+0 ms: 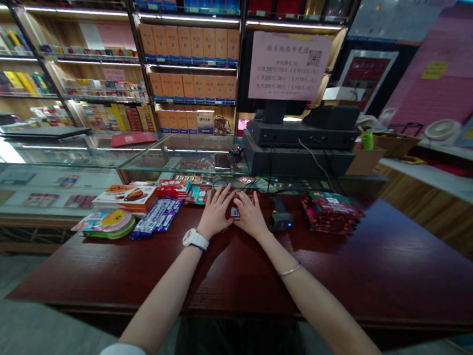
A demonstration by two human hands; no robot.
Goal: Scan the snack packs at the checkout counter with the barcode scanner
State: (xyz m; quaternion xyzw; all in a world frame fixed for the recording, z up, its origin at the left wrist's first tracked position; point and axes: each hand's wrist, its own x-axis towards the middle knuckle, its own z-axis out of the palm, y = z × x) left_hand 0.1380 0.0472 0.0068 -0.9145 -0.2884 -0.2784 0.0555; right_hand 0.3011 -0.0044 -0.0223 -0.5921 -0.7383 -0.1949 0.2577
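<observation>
My left hand (pixel 216 211), with a white watch (pixel 195 239) on its wrist, reaches to the middle of the dark red table (pixel 248 272), fingers spread. Beside it my right hand (pixel 250 214), wearing a silver bangle (pixel 291 269), lies with its fingers apart too. Between the two thumbs shows a small dark packet (pixel 235 213) with a pale barcode-like label; the hands cover most of it. A teal and brown packet (pixel 197 194) lies just left of my left hand. Right of my right hand rests a black barcode scanner (pixel 280 217) with a blue light.
To the left are blue-wrapped bars (pixel 157 217), an orange-and-white box (pixel 126 196), red boxes (pixel 173 187) and round-topped colourful packs (pixel 110 224). A stack of red-brown packets (pixel 331 212) stands right. Behind are a glass counter (pixel 180 153) and a black till (pixel 299 150).
</observation>
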